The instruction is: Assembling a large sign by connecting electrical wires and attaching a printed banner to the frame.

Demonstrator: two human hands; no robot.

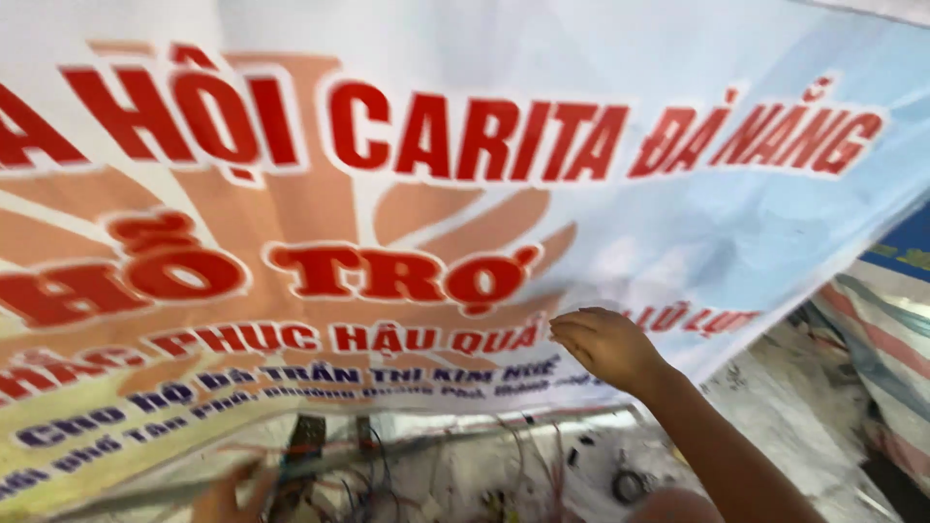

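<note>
Overhead, one banner (465, 194), two hands (608, 347).

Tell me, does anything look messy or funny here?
Yes. The big printed banner hangs crooked, sloping down to the left, with wrinkles near the right hand that touches its lower edge. Below it, thin loose wires lie tangled over a dirty pale surface. The left hand is blurred near the bottom edge.

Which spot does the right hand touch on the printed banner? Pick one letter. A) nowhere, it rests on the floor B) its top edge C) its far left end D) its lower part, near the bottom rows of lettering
D: the right hand presses its curled fingers against the lower part of the printed banner, beside the bottom rows of lettering.
</note>
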